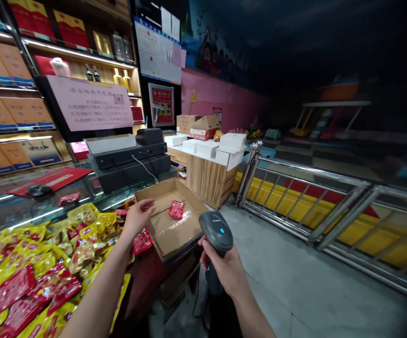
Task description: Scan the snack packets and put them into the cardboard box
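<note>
My right hand (221, 263) is wrapped round the handle of a dark barcode scanner (215, 230), which has a blue light on top. At the left rim of a shallow cardboard box (166, 241), my left hand (140, 215) reaches in with its fingers stretched out and nothing seen in them. One small red snack packet (177, 209) lies inside the box. Another red packet (142, 241) lies outside, below my left hand. To the left spreads a large pile of yellow and red snack packets (48, 263), partly covered by my left forearm.
A monitor with a pink paper sign (91, 103) stands behind the glass counter, near a black mouse (39, 190) and red mat (61, 180). White boxes (207, 149) sit on a wooden counter (205, 178). A metal railing (305, 188) borders the grey floor (274, 263) at right.
</note>
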{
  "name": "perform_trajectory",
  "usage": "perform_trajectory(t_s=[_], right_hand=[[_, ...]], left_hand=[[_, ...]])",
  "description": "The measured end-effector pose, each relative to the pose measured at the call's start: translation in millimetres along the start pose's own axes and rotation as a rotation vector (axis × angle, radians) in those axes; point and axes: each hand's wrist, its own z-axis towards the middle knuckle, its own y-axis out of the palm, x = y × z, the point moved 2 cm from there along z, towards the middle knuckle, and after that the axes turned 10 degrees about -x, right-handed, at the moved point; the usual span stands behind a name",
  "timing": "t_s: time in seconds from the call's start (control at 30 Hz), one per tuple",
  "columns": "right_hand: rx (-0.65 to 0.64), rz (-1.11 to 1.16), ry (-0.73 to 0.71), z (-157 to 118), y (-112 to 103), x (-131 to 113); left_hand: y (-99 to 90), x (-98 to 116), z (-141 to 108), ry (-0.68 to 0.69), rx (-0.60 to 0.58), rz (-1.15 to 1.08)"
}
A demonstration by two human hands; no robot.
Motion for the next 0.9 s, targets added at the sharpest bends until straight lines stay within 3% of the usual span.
perform_trajectory(t_s=[0.23,0.37,0.53,0.6,0.73,0.9], right_hand=[[-0.127,-0.04,0.032,3.4,45.9,18.0],[-0.229,-0.064,0.038,4.7,81.9,28.5],[-0.356,-0.033,0.084,3.0,123.5,46.5],[-0.372,-0.02,0.089,2.5,135.9,55.9],[-0.361,-0.024,0.085,5.9,154.7,77.0],[-0.38,-0.01,0.115,14.3,177.7,94.4]], left_hand=[[-62.6,-32.4,-63.7,-0.129,-0.029,0.592],[-85.0,-33.4,-99.9,-0.145,-0.008,0.628],[-107.8,-24.3,-145.1,-0.063,0.154,0.709],[-111.0,-25.9,-162.3,-0.113,0.113,0.736],[-101.3,-35.7,-188.9,-0.279,-0.086,0.778],[-79.5,-40.4,-198.8,-0.417,-0.138,0.867]])
